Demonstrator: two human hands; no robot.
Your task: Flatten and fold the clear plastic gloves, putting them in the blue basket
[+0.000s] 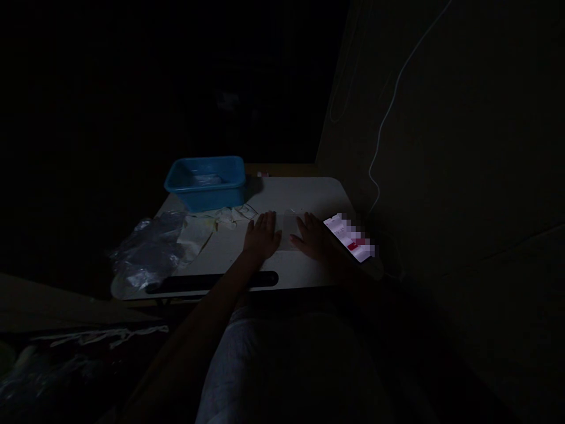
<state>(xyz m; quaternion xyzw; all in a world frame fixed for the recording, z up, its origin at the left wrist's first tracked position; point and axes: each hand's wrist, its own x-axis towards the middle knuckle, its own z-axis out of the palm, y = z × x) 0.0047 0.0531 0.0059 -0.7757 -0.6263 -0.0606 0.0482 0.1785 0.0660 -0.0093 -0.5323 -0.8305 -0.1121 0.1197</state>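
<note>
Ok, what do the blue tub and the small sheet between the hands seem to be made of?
Blue tub: likely moulded plastic with a smooth sheen, judging by its even colour and rounded rim.
Small sheet: probably clear plastic film, since the white tabletop shows through it, though the dim light leaves that open.

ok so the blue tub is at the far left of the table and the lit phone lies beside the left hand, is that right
Not quite: the head view shows the lit phone beside the right hand, not the left hand. The blue tub is at the far left of the table.
</note>
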